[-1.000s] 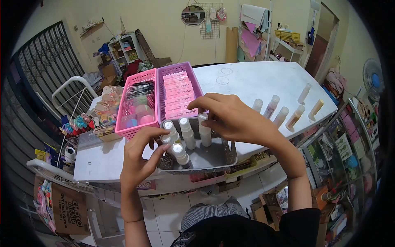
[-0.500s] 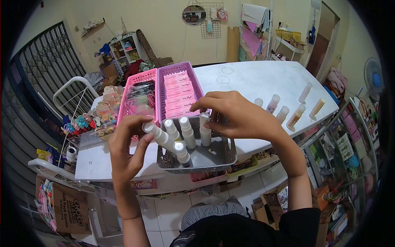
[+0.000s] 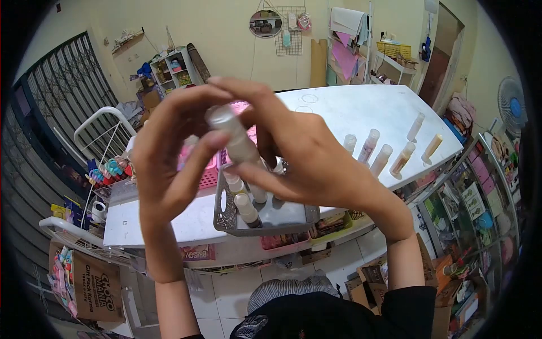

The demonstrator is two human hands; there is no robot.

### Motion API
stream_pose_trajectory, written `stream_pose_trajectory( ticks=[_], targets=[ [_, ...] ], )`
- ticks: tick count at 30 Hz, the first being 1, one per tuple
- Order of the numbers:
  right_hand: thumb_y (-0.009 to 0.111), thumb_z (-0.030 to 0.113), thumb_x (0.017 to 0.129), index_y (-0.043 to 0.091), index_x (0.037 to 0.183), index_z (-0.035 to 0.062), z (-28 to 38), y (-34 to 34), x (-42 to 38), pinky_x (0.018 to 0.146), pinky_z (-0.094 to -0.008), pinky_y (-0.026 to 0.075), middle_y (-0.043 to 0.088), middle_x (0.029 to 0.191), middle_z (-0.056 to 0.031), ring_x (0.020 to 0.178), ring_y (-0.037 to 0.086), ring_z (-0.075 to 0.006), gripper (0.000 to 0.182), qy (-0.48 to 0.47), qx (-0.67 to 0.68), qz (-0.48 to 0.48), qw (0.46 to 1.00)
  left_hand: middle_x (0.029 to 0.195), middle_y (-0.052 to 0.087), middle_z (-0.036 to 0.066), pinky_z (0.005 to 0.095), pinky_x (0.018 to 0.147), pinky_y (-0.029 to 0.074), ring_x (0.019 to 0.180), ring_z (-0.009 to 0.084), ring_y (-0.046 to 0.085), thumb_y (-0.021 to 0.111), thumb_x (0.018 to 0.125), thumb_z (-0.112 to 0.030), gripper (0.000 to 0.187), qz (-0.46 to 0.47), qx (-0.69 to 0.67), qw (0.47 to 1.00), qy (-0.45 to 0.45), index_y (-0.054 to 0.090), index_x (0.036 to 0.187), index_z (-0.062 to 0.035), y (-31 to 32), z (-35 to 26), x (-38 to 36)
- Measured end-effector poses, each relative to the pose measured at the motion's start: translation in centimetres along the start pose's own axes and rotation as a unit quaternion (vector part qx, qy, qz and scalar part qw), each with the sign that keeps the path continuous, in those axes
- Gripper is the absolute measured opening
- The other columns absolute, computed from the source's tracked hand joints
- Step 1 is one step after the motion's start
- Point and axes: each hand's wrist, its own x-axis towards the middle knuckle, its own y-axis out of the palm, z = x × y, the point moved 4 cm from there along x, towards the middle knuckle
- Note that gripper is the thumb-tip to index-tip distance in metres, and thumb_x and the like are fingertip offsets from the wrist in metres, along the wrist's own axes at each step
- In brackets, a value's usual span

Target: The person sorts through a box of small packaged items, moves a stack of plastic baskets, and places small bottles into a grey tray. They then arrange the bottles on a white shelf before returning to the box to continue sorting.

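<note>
In the head view, a small white bottle with a clear cap [image 3: 240, 144] is held up and tilted between my hands, slightly blurred. My left hand [image 3: 161, 158] has its thumb and fingers closed around the cap end. Its lower body is gripped by my right hand [image 3: 310, 155], whose thumb crosses the front. Directly below stands a grey plastic basket [image 3: 271, 230]. Inside it are several similar bottles, among them a front bottle [image 3: 246, 209] and another bottle [image 3: 233, 181] behind it; my right hand partly covers the rest.
On the right of the white table [image 3: 361, 101] several capped bottles [image 3: 370, 144] stand upright. A pink basket [image 3: 209, 178] is behind my hands, mostly hidden. Hair accessories [image 3: 113, 169] hang at left. A cardboard box [image 3: 96, 285] sits lower left, and a glass display case [image 3: 468, 209] at right.
My left hand has lifted its bottle up from the basket's left side. My right hand has let go of a basket bottle, moved up and left, and closed on the lifted bottle.
</note>
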Motion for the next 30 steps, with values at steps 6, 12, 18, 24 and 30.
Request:
stream_pose_trajectory(
  ticks=[6,12,18,24,30],
  targets=[
    [0.063,0.007,0.072,0.033,0.122,0.0066,-1.5,-2.7,-3.3,0.046,-0.0215,0.041,0.059,0.064,-0.0063,0.049,0.055,-0.0117,0.058,0.078,0.006,-0.04,0.996,0.091,0.056,0.008,0.0226,0.057,0.039,0.071,0.0124,0.051,0.066,0.067,-0.008,0.035,0.029,0.096,0.995,-0.029,0.054,0.099,0.0005,-0.6,1.1,-1.4],
    [0.062,0.012,0.075,0.042,0.111,0.0072,-3.6,-1.8,-5.5,0.045,-0.0223,0.039,0.056,0.062,-0.0053,0.049,0.051,-0.0104,0.041,0.158,-0.025,0.025,0.987,0.084,0.056,0.009,0.0288,0.062,0.043,0.072,0.0215,0.055,0.07,0.062,-0.013,0.03,0.175,0.166,0.966,-0.091,0.06,0.088,-0.0042,1.1,0.8,-5.0],
    [0.063,0.009,0.072,0.047,0.106,0.0071,-5.1,0.1,-6.3,0.05,-0.0255,0.041,0.055,0.068,-0.0083,0.054,0.053,-0.0156,0.037,0.138,-0.051,0.064,0.987,0.084,0.055,0.011,0.0298,0.064,0.044,0.074,0.0229,0.056,0.067,0.065,-0.012,0.026,0.213,0.156,0.958,-0.113,0.06,0.089,-0.0039,1.5,1.9,-6.0],
    [0.061,0.005,0.071,0.049,0.104,0.0055,-5.7,0.3,-6.6,0.055,-0.0296,0.044,0.057,0.081,-0.0116,0.06,0.056,-0.0211,0.035,0.156,-0.063,0.071,0.983,0.087,0.055,0.011,0.0318,0.071,0.042,0.081,0.025,0.054,0.065,0.067,-0.016,0.033,0.168,0.185,0.962,-0.113,0.057,0.096,-0.0031,0.7,4.0,-4.2],
    [0.059,0.008,0.07,0.048,0.107,0.006,-5.5,0.2,-6.4,0.072,-0.0345,0.043,0.055,0.092,-0.0124,0.082,0.053,-0.026,0.039,0.131,-0.157,0.084,0.975,0.089,0.055,0.01,0.0317,0.069,0.042,0.08,0.0232,0.054,0.068,0.066,-0.021,0.036,0.212,0.162,0.952,-0.149,0.058,0.097,-0.0066,1.4,6.6,-3.4]
  ],
)
